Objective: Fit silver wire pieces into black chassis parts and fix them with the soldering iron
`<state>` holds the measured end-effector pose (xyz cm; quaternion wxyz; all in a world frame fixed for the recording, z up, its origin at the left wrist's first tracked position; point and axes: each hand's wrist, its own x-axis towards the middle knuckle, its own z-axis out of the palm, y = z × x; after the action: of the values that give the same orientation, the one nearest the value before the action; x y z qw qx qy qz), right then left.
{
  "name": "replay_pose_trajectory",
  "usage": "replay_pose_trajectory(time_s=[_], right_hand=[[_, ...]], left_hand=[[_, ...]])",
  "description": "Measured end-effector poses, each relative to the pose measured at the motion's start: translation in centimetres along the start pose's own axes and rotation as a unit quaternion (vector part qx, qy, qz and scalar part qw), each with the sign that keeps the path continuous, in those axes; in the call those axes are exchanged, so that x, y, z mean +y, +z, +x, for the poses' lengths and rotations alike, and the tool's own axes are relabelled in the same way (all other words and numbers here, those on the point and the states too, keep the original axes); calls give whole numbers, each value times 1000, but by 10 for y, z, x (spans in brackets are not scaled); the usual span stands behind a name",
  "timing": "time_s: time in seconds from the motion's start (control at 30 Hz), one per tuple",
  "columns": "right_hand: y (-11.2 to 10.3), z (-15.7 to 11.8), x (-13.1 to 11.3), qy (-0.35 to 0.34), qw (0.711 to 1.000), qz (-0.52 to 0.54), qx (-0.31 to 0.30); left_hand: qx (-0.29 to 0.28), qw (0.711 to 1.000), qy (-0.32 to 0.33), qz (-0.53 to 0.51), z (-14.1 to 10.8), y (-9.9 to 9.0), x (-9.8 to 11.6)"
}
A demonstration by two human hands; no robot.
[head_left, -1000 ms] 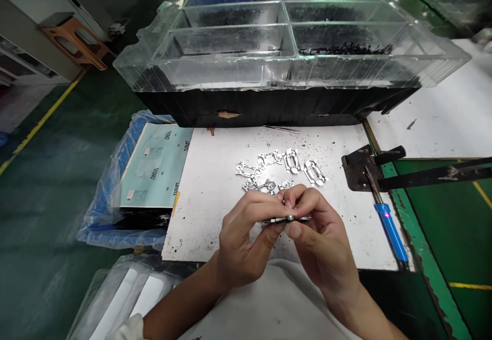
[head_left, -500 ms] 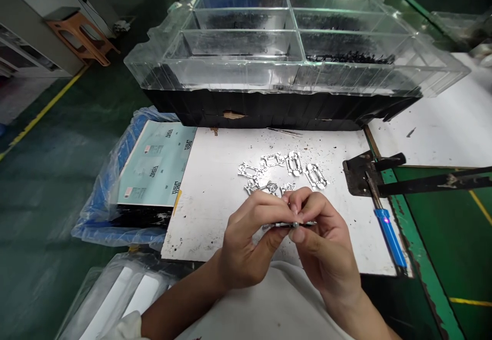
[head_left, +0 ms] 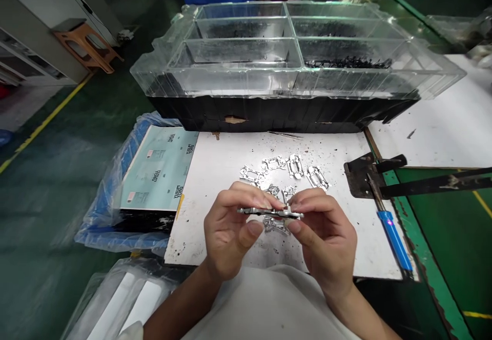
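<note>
A thin silvery metal part [head_left: 269, 212] is seen edge-on between my two hands, above the near part of the white tabletop [head_left: 215, 176]. My left hand [head_left: 232, 232] pinches its left end between thumb and fingers. At the right end, my right hand [head_left: 326, 232] grips it the same way. Several similar metal frames lie on the tabletop just beyond, such as one [head_left: 295, 166] at the back and one [head_left: 318, 177] to the right. Another piece [head_left: 275, 225] shows below the held part, between my thumbs.
A clear divided tray [head_left: 238, 81] with black bits stands on a black base at the back. On the right, a blue-handled tool [head_left: 395, 240] rests against a dark metal bracket [head_left: 361, 176]. Tweezers [head_left: 285, 135] lie near the base. A blue-lined bin holds a pale green sheet [head_left: 157, 171] on the left.
My hands have moved apart, and more of the metal part shows between them. My left hand has shifted left. The whole view has shifted slightly.
</note>
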<state>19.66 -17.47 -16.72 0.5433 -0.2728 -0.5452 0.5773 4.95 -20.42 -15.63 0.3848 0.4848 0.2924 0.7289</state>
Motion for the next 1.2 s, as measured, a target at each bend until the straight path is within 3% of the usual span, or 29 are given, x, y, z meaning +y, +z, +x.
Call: replay_pose_trajectory(time_s=[0.8,1.2], right_hand=[[-7,-1,1,-73,997,-1,38],[-16,0,8,19,993,100,57]], left_hand=[[27,999,19,0,-2,22,-8],[-14,997,12,69,-3,20,-9]])
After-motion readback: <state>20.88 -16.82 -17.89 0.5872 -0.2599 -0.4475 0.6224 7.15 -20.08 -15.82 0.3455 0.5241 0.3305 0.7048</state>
